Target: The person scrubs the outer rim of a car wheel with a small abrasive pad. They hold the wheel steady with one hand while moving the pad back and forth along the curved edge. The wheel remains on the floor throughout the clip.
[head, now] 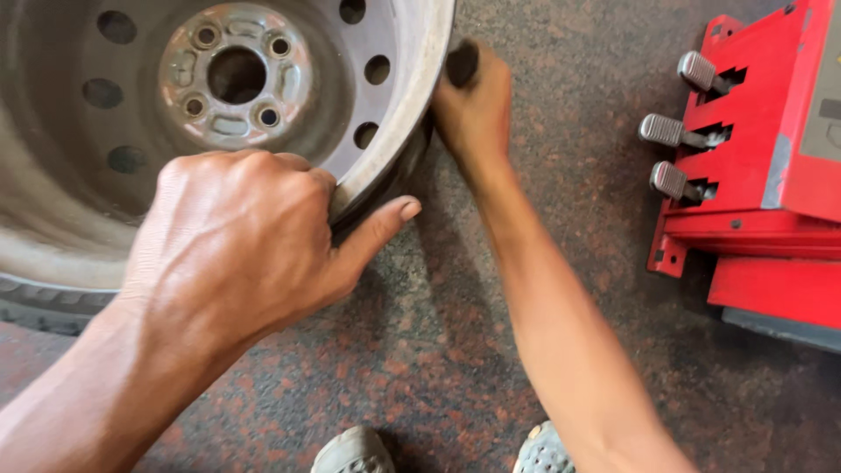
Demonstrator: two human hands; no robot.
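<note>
Steel wheel rim (pixel 263 131) lies flat on the speckled floor (pixel 420 350), tyre (pixel 35 307) showing at 7 o'clock. Left hand (pixel 236 245) grips the rim edge at 4 o'clock, fingers curled over, thumb extended. Right hand (pixel 473 105) is clamped on a dark tool handle (pixel 462 63) at 3 o'clock. Red machine (pixel 771 158) with 3 pedals (pixel 670 131) stands right.

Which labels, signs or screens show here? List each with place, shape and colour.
Grey panel: a flat, roughly rectangular plate on top of the red machine, at the right edge, above its three metal pedals; any markings are too blurred to tell.
No packages, signs or screens elsewhere.
</note>
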